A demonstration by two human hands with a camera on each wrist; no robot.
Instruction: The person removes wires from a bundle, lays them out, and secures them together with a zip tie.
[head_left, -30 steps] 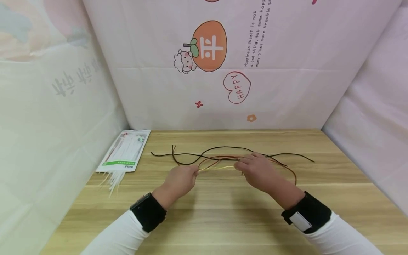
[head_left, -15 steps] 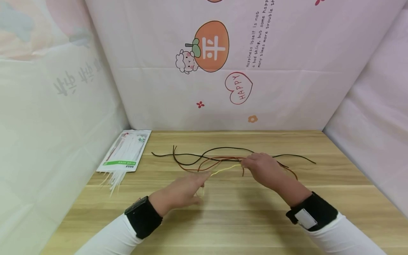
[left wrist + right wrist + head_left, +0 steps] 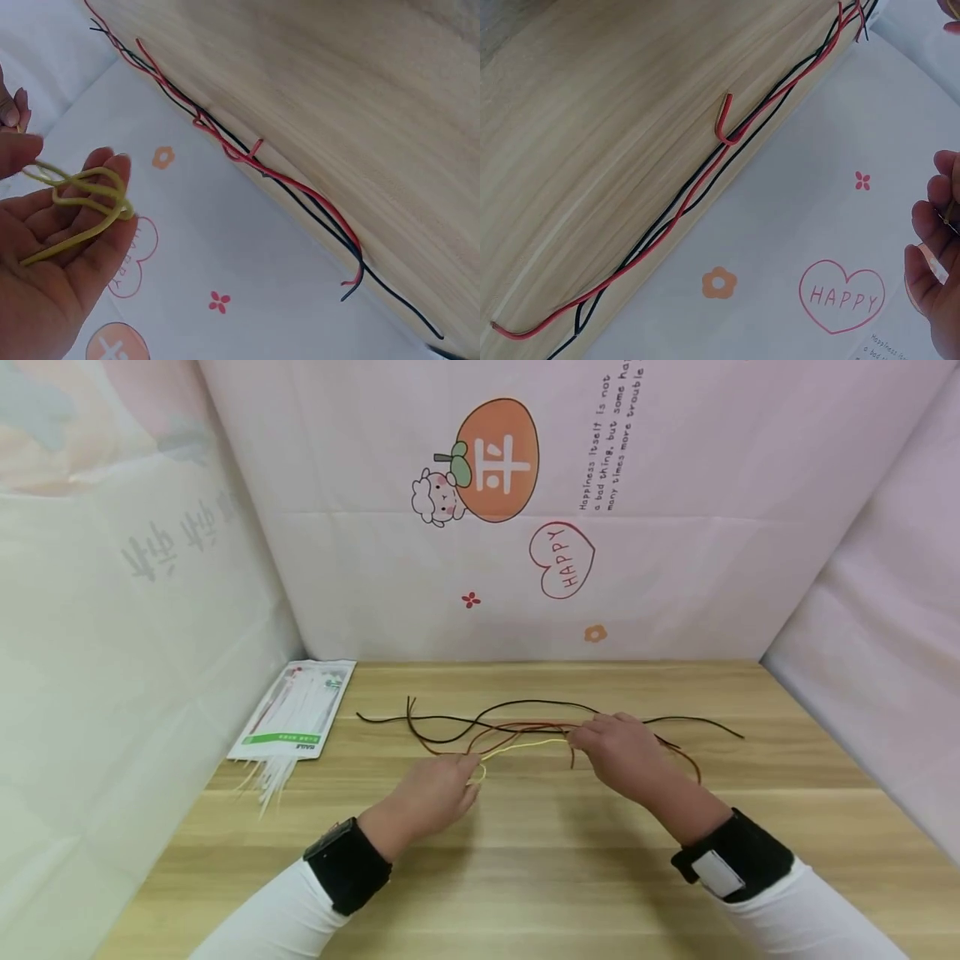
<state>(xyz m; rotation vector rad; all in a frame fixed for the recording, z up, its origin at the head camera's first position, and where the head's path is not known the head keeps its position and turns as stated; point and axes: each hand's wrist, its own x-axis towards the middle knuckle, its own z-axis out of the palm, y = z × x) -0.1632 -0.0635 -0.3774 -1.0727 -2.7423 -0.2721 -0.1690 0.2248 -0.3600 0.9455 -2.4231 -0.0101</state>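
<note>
head view first: saw the yellow wire (image 3: pixel 525 744) spanning from left hand (image 3: pixel 423 795) to right hand (image 3: pixel 626 760), raised in front of the red wires (image 3: pixel 525 723) and black wires (image 3: pixel 532 701) on the table (image 3: pixel 480 893). judged lifted so as to handle one colour apart from the others. by the left wrist view, found the left fingers half curled, with loops of yellow lying across palm and fingers and the thumb over the strand, probably to hold the slack together. found the right fingers pinching the strand further along, likely to steady that side; could not tell how tightly. noticed a packet (image 3: pixel 296 710) at the table's left edge, with white ties (image 3: pixel 276 770) poking from the near end, perhaps placed for easy reach. noted the yellow as thin and smooth, slightly bowed between the hands, bent into soft rounded loops at the left; judged pliable, yet firm enough to hold a curve.
</note>
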